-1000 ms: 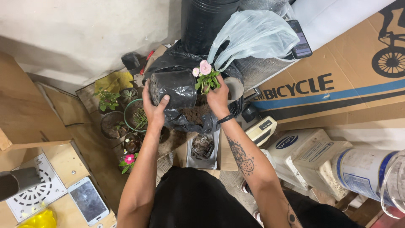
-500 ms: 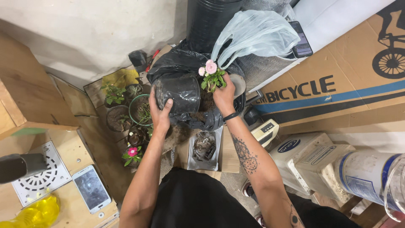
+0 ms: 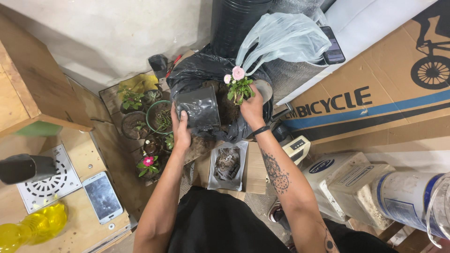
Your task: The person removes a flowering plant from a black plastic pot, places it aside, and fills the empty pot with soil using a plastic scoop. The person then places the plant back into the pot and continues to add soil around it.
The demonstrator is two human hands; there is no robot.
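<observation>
Both arms reach forward; left hand (image 3: 182, 127) grips the black pot (image 3: 199, 107), right hand (image 3: 251, 106) beside it, fingers closed.

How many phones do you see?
2. One smartphone lies face up on the wooden board at lower left; a second phone leans by the pale plastic bag, upper right. Others may be hidden.

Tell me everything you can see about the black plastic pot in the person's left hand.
The black pot looks like thin, glossy, slightly crinkled soft plastic, roughly cylindrical. It is tipped on its side above the soil heaped on a black plastic sheet; which way its mouth faces is unclear. The left hand grips its lower left edge, thumb on the wall. The right hand does not touch it and holds a small pink-flowered plant beside it. Its inside is hidden.
</observation>
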